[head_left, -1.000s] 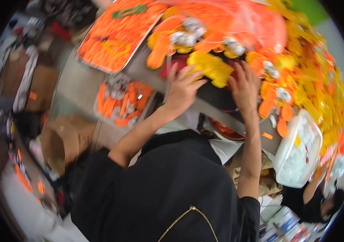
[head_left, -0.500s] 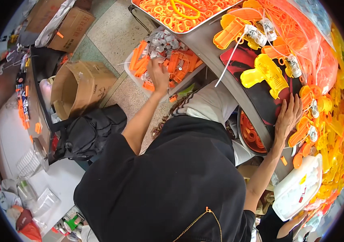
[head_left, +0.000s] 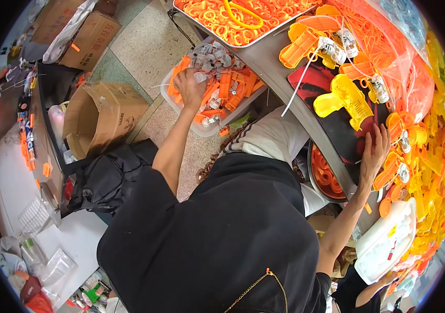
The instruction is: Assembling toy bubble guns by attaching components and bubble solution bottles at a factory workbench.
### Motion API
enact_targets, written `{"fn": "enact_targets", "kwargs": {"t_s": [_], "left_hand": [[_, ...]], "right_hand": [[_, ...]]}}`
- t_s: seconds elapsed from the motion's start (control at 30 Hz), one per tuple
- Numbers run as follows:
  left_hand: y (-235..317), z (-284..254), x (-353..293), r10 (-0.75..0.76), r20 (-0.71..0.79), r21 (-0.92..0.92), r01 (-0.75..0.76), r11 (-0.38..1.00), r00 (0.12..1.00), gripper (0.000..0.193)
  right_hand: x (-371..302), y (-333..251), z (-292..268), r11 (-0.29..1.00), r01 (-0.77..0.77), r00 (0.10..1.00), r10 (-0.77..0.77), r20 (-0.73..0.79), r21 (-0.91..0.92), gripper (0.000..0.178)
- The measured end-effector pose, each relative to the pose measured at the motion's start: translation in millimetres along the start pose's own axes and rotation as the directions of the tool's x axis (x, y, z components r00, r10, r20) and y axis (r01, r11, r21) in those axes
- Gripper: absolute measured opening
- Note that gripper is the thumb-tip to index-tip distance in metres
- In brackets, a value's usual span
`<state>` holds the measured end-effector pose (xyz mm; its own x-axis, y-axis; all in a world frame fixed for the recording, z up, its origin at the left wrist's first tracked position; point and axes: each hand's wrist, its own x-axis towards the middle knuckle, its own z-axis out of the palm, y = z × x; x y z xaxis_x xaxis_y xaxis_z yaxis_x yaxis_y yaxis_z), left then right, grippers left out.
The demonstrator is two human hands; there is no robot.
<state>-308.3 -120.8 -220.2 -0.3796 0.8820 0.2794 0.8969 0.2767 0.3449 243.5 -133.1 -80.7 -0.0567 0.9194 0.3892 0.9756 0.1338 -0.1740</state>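
My left hand [head_left: 191, 89] is down in a translucent plastic bin [head_left: 201, 130] on my left, its fingers bent and partly hidden. Beside its thumb is a small clear round part [head_left: 200, 77]; what the fingers hold cannot be made out. Orange plastic pieces [head_left: 226, 86] and small clear-and-white parts [head_left: 213, 56] fill the bin. My right hand [head_left: 374, 152] lies on the black-and-red mat [head_left: 332, 125] on the bench, fingers stretched and holding nothing. Just beyond it lies a yellow toy-gun shell [head_left: 345, 99]. Orange assemblies with clear-and-white parts [head_left: 389, 169] sit right of that hand.
A metal tray [head_left: 238, 46] of orange rings stands on the far bench edge. Yellow and orange parts [head_left: 431, 182] heap along the right, near a white tub [head_left: 384, 245]. Below the bench edge is a bowl of orange rings [head_left: 325, 169]. An open cardboard box [head_left: 113, 120] stands left.
My left hand has shifted left within the bin, uncovering more clear-and-white parts. My right hand stays on the mat, almost unmoved.
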Motion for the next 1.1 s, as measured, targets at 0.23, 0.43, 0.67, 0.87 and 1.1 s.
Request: {"fn": "enact_targets", "kwargs": {"t_s": [0.23, 0.43, 0.67, 0.87, 1.1], "left_hand": [[80.6, -123.0, 2.4, 0.193, 0.029, -0.860, -0.074, 0.506, 0.981, 0.045], [144.7, -172.8, -0.7, 0.432, -0.083, -0.915, -0.240, 0.324, 0.898, 0.051], [219.8, -177.2, -6.4, 0.791, -0.356, -0.639, -0.747, 0.183, 0.498, 0.060], [264.3, -167.4, -33.7, 0.918, -0.354, -0.631, -0.770, -0.093, 0.180, 0.043], [323.8, -104.4, 13.5, 0.840, -0.293, -0.607, -0.768, 0.207, 0.458, 0.037]], "right_hand": [[4.1, -85.6, -25.3, 0.676, -0.193, 0.957, 0.291, -0.016, 0.711, 0.028], [18.3, -202.4, -28.9, 0.656, 0.006, 0.993, -0.090, 0.070, 0.755, 0.025], [22.1, -208.8, -38.5, 0.260, -0.326, 0.930, 0.260, 0.259, 0.909, 0.029], [-4.1, -171.6, -53.5, -0.083, -0.184, 0.941, 0.273, 0.200, 0.979, 0.033], [-36.4, -84.9, -107.9, -0.134, -0.025, 0.901, 0.426, 0.081, 0.991, 0.044]]}}
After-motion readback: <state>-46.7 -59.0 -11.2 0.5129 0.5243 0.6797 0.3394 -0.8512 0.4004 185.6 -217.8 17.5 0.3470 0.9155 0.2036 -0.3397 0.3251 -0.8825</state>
